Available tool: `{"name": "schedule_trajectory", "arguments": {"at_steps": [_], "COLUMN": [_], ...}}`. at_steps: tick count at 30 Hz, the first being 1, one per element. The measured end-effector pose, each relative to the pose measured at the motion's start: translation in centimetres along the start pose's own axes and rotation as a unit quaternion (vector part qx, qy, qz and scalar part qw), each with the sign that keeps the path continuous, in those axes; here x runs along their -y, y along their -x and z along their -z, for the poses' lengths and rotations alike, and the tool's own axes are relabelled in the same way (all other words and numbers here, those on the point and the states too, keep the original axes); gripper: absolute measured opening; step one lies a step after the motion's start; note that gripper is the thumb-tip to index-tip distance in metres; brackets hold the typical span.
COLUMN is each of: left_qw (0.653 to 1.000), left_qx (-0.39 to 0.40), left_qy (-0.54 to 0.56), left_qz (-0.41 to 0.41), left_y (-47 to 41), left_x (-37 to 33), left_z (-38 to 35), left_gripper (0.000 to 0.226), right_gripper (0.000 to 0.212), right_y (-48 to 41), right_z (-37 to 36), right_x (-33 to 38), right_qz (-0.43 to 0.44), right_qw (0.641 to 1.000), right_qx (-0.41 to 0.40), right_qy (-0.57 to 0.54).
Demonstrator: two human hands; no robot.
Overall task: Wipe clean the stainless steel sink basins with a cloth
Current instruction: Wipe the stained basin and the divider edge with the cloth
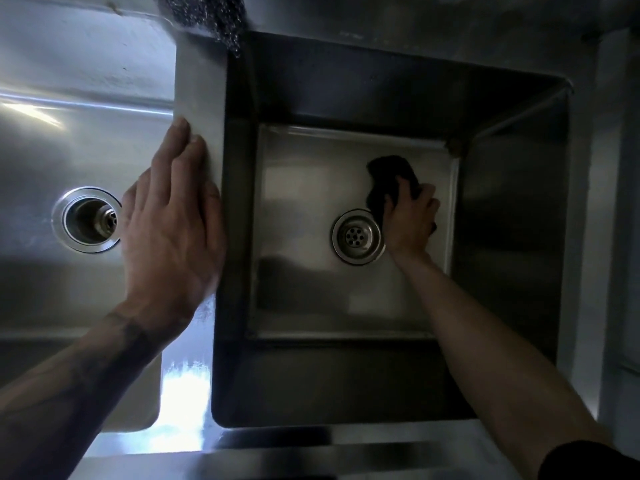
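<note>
The right hand point(410, 225) grips a dark, crumpled cloth point(388, 178) on the smooth steel floor of the deep square right basin point(304, 202). The cloth lies lengthwise from the round drain point(357, 237) toward the far wall. The left hand point(169, 230) lies flat, fingers straight, on the ledge point(201, 98) between the basins.

A tangled metal scourer point(207, 19) lies at the very back, partly cut off, loose strands trailing forward

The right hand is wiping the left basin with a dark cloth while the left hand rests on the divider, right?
No. The head view shows the right hand holding the dark cloth in the right basin, not the left; the left hand does rest on the divider.
</note>
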State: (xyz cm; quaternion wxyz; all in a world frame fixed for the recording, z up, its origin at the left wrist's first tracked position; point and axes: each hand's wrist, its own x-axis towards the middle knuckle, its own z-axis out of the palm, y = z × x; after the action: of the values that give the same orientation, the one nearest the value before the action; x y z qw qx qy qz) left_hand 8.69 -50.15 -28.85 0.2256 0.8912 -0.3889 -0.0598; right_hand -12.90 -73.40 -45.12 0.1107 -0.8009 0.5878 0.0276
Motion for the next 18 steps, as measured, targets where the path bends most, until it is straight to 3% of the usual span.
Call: {"name": "schedule_trajectory", "arguments": {"at_steps": [4, 6, 9, 11, 13, 15, 18], "left_qw": [1.000, 1.000, 1.000, 1.000, 1.000, 1.000, 1.000], "left_qx": [0.003, 0.003, 0.003, 0.001, 0.003, 0.004, 0.004], "left_qy": [0.000, 0.000, -0.002, -0.003, 0.002, 0.006, 0.004], "left_qz": [0.001, -0.001, 0.001, 0.001, 0.002, 0.002, 0.002], "left_y": [0.1, 0.0, 0.0, 0.0, 0.1, 0.0, -0.1], "left_x": [0.0, 0.0, 0.0, 0.0, -0.1, -0.1, -0.1], "left_z": [0.1, 0.1, 0.1, 0.1, 0.2, 0.1, 0.2], "left_gripper": [0.047, 0.046, 0.046, 0.046, 0.046, 0.047, 0.047], "right_gripper": [0.058, 0.059, 0.053, 0.050, 0.046, 0.041, 0.045], "right_y": [6.6, 7.6, 7.8, 7.7, 6.9, 5.9, 6.7], "right_z": [-1.2, -1.5, -1.2, -1.0, -0.4, 0.3, -0.1], "right_x": [0.7, 0.5, 2.3, 3.2, 2.7, 1.6, 2.6], "right_qz": [0.202, 0.247, 0.186, 0.117, 0.069, 0.055, 0.022], "right_qw": [0.976, 0.965, 0.978, 0.983, 0.969, 0.958, 0.980], "right_qx": [0.058, 0.063, 0.085, 0.139, 0.199, 0.210, 0.180], "right_qy": [0.051, 0.069, 0.044, -0.032, -0.132, -0.188, -0.082]}}
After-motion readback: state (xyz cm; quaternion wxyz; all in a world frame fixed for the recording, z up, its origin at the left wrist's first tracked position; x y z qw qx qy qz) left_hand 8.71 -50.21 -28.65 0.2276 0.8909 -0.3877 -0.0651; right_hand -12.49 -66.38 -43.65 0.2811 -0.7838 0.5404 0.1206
